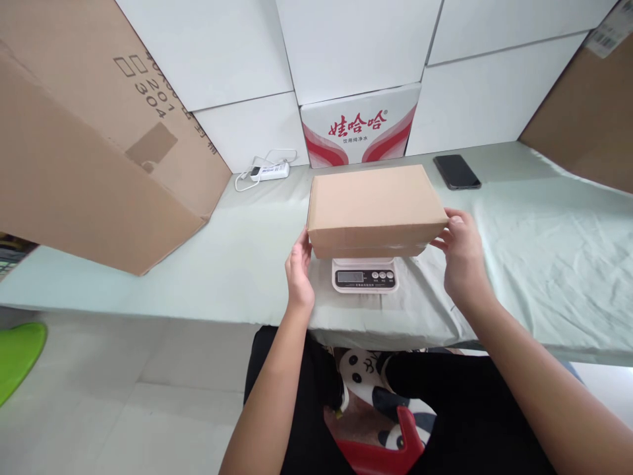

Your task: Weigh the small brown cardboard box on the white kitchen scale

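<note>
A closed brown cardboard box (376, 198) sits over a white digital kitchen scale (364, 289), hiding the scale's platform. Whether the box rests on it or is held just above, I cannot tell. My left hand (299, 274) grips the box at its left side, fingers against the lower corner. On the opposite side, my right hand (461, 254) has its thumb and fingers around the right front corner. The scale's grey display and round buttons face me, but the reading is too faint to make out.
Behind the box stands a white and red printed carton (361, 125). A black phone (457, 171) lies at the back right, a white power strip (270, 171) with a cable at the back left. Large cardboard boxes flank the cloth-covered table (237, 264). A green chair edge (20, 356) shows lower left.
</note>
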